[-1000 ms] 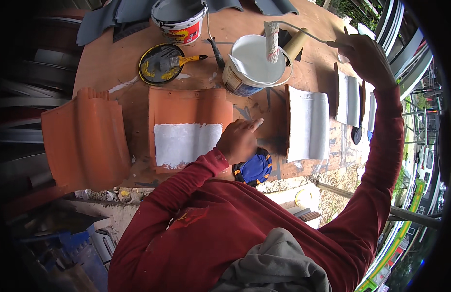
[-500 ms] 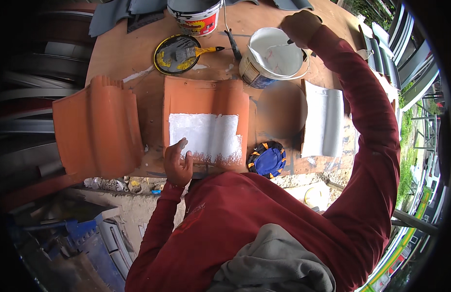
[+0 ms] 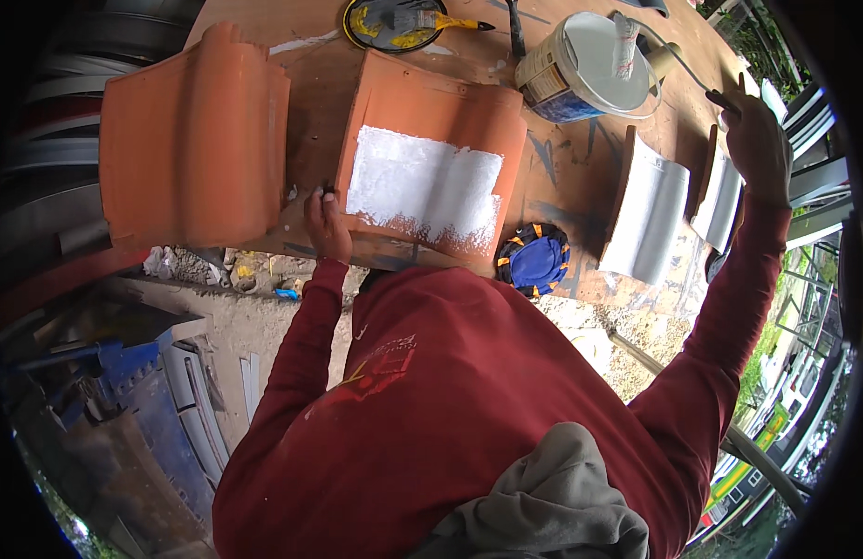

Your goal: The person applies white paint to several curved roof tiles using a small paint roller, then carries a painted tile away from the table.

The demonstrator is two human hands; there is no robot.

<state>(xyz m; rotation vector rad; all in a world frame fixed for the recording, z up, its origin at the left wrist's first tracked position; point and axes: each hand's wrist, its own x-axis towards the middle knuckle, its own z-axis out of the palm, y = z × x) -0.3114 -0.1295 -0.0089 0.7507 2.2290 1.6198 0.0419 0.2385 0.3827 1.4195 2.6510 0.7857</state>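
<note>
A small paint roller [image 3: 625, 45] with a whitened sleeve is at the bucket's upper rim, over the white paint. Its thin bent rod leads to the handle, which my right hand [image 3: 761, 144] grips at the far right. The paint bucket [image 3: 546, 86] stands on the table with its label facing me. My left hand [image 3: 327, 228] has its fingers closed at the left edge of the terracotta roof tile [image 3: 483, 110] in front of me. White paint [image 3: 422, 182] covers the middle of that tile, ragged along its lower edge.
An unpainted terracotta tile [image 3: 194, 140] lies left. Two white-coated tiles [image 3: 648, 210] sit right. A blue-and-black round item [image 3: 536, 261] rests by the table's front edge. Behind, a yellow-handled paintbrush [image 3: 455, 21] lies across a paint-smeared lid [image 3: 368, 33]. The wooden table [image 3: 310, 102] bears paint marks.
My right hand has swung right and toward me from above the bucket, bringing the roller into sight. My left hand has moved to the tile's left edge. The tile now sits turned clockwise.
</note>
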